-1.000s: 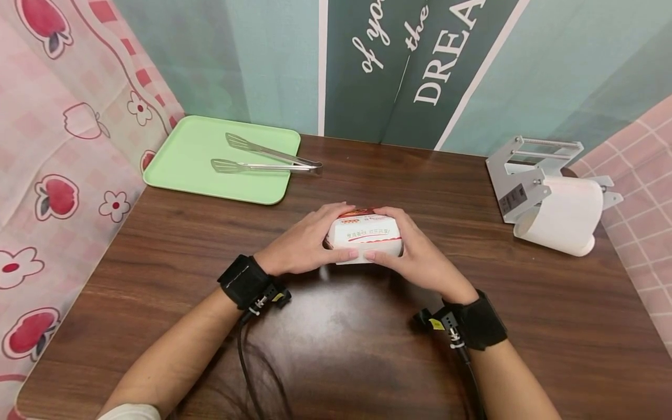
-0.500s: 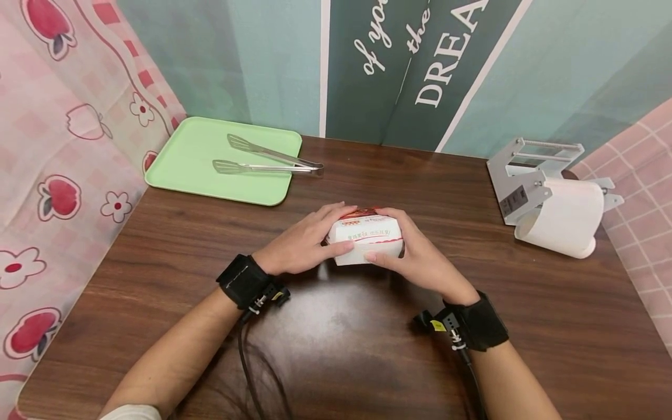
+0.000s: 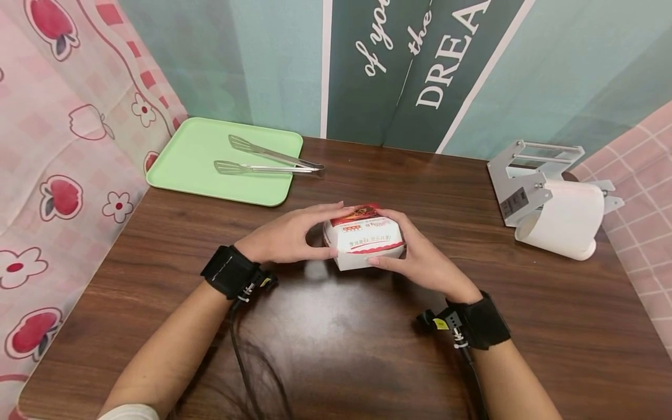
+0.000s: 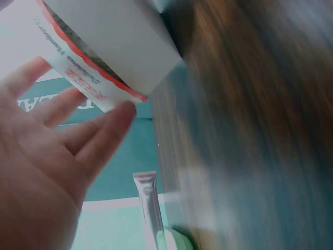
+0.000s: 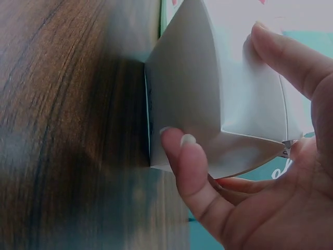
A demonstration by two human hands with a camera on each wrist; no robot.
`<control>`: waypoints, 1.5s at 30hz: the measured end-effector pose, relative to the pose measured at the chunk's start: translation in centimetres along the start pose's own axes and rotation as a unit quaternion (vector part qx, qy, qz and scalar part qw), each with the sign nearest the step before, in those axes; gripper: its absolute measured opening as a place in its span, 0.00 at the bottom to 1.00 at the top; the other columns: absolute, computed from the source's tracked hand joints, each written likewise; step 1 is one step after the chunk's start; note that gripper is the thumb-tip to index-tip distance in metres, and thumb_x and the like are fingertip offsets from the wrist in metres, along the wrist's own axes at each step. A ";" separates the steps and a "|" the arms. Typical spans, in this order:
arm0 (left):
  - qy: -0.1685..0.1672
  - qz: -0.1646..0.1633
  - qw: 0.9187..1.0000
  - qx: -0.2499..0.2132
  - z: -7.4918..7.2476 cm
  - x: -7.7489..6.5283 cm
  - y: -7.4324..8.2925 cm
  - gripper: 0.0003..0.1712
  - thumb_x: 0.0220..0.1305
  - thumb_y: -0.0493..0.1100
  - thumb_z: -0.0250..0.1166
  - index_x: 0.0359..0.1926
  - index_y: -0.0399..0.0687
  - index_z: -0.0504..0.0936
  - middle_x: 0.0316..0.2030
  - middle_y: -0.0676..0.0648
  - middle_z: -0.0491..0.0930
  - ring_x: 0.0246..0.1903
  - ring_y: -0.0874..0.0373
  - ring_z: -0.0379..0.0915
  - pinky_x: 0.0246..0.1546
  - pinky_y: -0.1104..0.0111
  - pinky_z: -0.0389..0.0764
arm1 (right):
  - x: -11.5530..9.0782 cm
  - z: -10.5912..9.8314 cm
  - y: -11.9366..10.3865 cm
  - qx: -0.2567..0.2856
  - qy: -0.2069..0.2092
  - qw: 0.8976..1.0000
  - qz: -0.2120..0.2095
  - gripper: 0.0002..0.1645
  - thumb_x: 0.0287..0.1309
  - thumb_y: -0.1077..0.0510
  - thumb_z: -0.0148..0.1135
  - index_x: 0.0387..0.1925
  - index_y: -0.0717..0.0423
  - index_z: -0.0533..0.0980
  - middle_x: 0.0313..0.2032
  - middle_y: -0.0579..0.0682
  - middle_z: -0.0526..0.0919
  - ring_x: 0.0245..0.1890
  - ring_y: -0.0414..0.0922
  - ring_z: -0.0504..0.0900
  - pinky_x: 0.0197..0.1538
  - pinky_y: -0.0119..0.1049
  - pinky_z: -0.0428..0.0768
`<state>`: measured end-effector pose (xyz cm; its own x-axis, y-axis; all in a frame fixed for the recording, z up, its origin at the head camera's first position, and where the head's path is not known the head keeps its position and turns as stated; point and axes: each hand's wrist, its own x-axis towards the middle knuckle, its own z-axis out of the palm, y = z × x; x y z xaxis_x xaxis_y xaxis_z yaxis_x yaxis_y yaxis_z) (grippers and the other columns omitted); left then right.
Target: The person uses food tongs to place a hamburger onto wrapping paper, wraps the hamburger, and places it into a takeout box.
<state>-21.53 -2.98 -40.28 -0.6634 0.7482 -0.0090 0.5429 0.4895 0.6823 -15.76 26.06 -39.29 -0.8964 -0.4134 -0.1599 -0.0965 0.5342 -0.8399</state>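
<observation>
A white and red hamburger box (image 3: 367,236), with a burger picture on its lid, sits on the wooden table. My right hand (image 3: 422,256) holds its right side, thumb on the near face and fingers curled round the far side. The right wrist view shows that thumb (image 5: 283,52) pressed against the white cardboard. On the left, my left hand (image 3: 289,236) is spread beside the box, its fingers fairly straight. In the left wrist view, a fingertip is right at the lid's edge, and a dark slit shows between the lid (image 4: 86,73) and the base (image 4: 122,41).
A green tray (image 3: 184,169) lies at the back left, with metal tongs (image 3: 273,169) across it, their joined end past its edge. At the back right stands a grey metal dispenser (image 3: 517,201) with a white roll (image 3: 567,219). Printed curtains border the table.
My left hand has drawn off the box to the left, its thumb leaving the near face. More of the lid's top shows, and the box is turned slightly. My right hand keeps its hold.
</observation>
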 end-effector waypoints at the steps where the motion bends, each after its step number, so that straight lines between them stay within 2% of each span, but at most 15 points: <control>1: 0.005 0.005 1.000 -0.002 -0.1 0.0 -0.1 0.44 0.63 0.71 0.63 0.77 0.78 0.58 0.79 0.53 0.57 0.77 0.58 0.53 0.73 0.52 0.65 | 0.0 0.0 0.1 0.004 -0.001 1.000 0.000 0.53 0.60 0.49 0.72 0.77 0.38 0.51 0.70 0.49 0.64 0.60 0.46 0.73 0.60 0.35 0.73; 5: 0.027 0.028 0.999 0.001 -0.2 0.0 -0.4 0.43 0.60 0.72 0.65 0.75 0.76 0.63 0.76 0.54 0.63 0.74 0.60 0.61 0.71 0.55 0.68 | -0.1 -0.3 0.3 0.014 -0.004 1.000 0.001 0.51 0.61 0.51 0.72 0.77 0.36 0.52 0.68 0.49 0.66 0.59 0.46 0.73 0.57 0.28 0.73; 12: 0.072 0.091 0.991 0.062 -0.1 0.1 -0.8 0.45 0.56 0.70 0.68 0.73 0.67 0.68 0.70 0.54 0.72 0.68 0.61 0.70 0.67 0.61 0.73 | -0.2 -0.8 0.6 0.009 -0.007 1.000 0.011 0.50 0.60 0.49 0.72 0.76 0.34 0.53 0.66 0.49 0.69 0.58 0.46 0.73 0.56 0.29 0.73; 17: 0.091 0.133 0.983 0.089 0.1 0.2 -0.9 0.42 0.61 0.64 0.67 0.74 0.61 0.68 0.69 0.52 0.73 0.66 0.60 0.73 0.64 0.62 0.77 | 0.0 -1.2 0.9 0.047 -0.011 0.999 0.019 0.50 0.61 0.52 0.72 0.76 0.35 0.53 0.65 0.50 0.68 0.56 0.48 0.73 0.52 0.29 0.76; 20: 0.093 0.142 0.981 0.095 0.1 0.2 -0.9 0.40 0.64 0.61 0.66 0.74 0.60 0.68 0.69 0.52 0.74 0.65 0.59 0.74 0.62 0.62 0.78 | 0.0 -1.4 1.0 0.062 -0.016 0.998 0.026 0.50 0.61 0.52 0.72 0.76 0.35 0.53 0.65 0.50 0.68 0.57 0.48 0.74 0.52 0.31 0.77; 23: 0.093 0.136 0.980 0.111 0.0 0.1 -0.9 0.39 0.65 0.60 0.68 0.74 0.60 0.68 0.69 0.52 0.74 0.65 0.58 0.75 0.61 0.61 0.79 | 0.0 -1.6 1.0 0.054 -0.015 0.998 0.030 0.51 0.60 0.51 0.72 0.76 0.33 0.52 0.66 0.50 0.67 0.57 0.47 0.73 0.54 0.33 0.76; 28: 0.102 0.133 0.975 0.145 -0.1 0.0 -0.6 0.40 0.62 0.57 0.71 0.73 0.62 0.70 0.69 0.52 0.74 0.64 0.56 0.76 0.60 0.59 0.80 | 0.1 -1.6 1.1 0.043 -0.014 0.998 0.032 0.52 0.60 0.50 0.73 0.77 0.31 0.52 0.66 0.50 0.67 0.57 0.49 0.71 0.54 0.38 0.76; 32: 0.110 0.161 0.966 0.171 0.1 0.2 -0.3 0.39 0.61 0.57 0.72 0.72 0.61 0.72 0.68 0.51 0.76 0.63 0.54 0.78 0.57 0.59 0.82 | 0.2 -1.6 1.3 0.042 -0.012 0.999 0.027 0.54 0.60 0.51 0.73 0.77 0.31 0.50 0.67 0.50 0.66 0.57 0.49 0.71 0.55 0.37 0.75; 35: 0.119 0.180 0.962 0.165 0.3 0.3 -0.3 0.38 0.62 0.58 0.72 0.71 0.59 0.74 0.66 0.50 0.78 0.60 0.55 0.79 0.56 0.60 0.83 | 0.2 -1.5 1.5 0.041 -0.006 0.999 0.024 0.55 0.59 0.52 0.73 0.77 0.30 0.50 0.68 0.49 0.65 0.58 0.48 0.71 0.56 0.35 0.75; 38: 0.128 0.188 0.963 0.146 0.2 0.4 -0.4 0.39 0.60 0.58 0.72 0.71 0.57 0.74 0.65 0.50 0.78 0.60 0.55 0.80 0.56 0.61 0.83 | 0.2 -1.4 1.6 0.032 -0.001 0.999 0.018 0.54 0.60 0.51 0.73 0.77 0.29 0.50 0.67 0.48 0.66 0.57 0.47 0.72 0.55 0.34 0.74; 41: 0.126 0.183 0.965 0.140 0.2 0.4 -0.4 0.41 0.60 0.59 0.71 0.73 0.56 0.71 0.67 0.49 0.76 0.62 0.54 0.78 0.60 0.59 0.80 | 0.3 -1.1 1.7 0.017 0.003 1.000 0.008 0.54 0.60 0.50 0.73 0.77 0.27 0.50 0.68 0.48 0.66 0.56 0.47 0.72 0.53 0.34 0.74; 45: 0.098 0.136 0.979 0.115 0.4 0.4 -0.7 0.47 0.58 0.64 0.70 0.75 0.60 0.66 0.71 0.45 0.71 0.69 0.51 0.71 0.68 0.56 0.73 | 0.3 -0.8 1.5 0.016 0.005 1.000 0.004 0.54 0.59 0.49 0.73 0.76 0.24 0.51 0.71 0.45 0.63 0.60 0.46 0.70 0.59 0.41 0.72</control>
<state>-21.98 -2.82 -41.04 -0.5520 0.7760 0.3051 0.7996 0.3889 0.4576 -16.53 27.32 -40.19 -0.9011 -0.4021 -0.1625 -0.0747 0.5131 -0.8551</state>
